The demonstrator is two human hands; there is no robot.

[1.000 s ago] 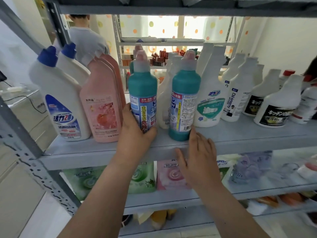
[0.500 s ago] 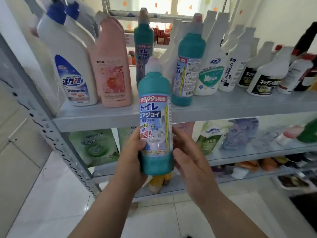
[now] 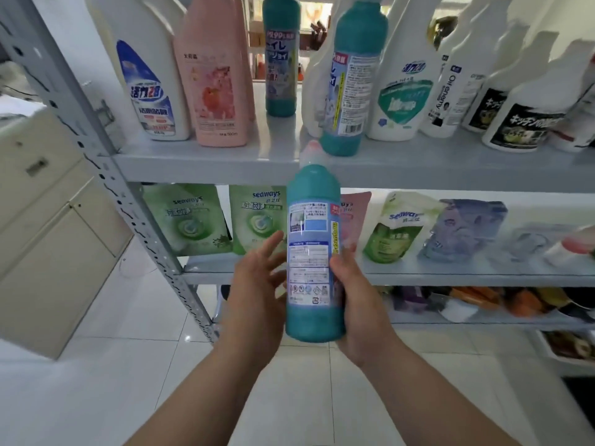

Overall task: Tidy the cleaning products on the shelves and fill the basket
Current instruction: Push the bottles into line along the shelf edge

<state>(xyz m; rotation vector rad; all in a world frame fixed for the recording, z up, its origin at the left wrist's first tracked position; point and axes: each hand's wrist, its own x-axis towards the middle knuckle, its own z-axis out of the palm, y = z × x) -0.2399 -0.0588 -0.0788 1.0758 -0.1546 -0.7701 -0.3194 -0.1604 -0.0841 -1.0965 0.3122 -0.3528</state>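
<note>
Bottle [image 3: 314, 252] gripped upright by right hand [image 3: 357, 304]; left hand [image 3: 254, 284] splayed open, perhaps touching.

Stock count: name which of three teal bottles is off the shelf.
The teal plastic bottle held in the right grip, before the shelves. The rear teal bottle and front teal bottle stand on the grey upper shelf.

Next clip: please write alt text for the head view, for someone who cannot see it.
A person's right hand grips a teal bottle upright before a shelf rack, the left hand open beside it, fingers spread. The upper shelf holds two similar teal bottles, a pink bottle and white bottles; green pouches stand below.
</note>
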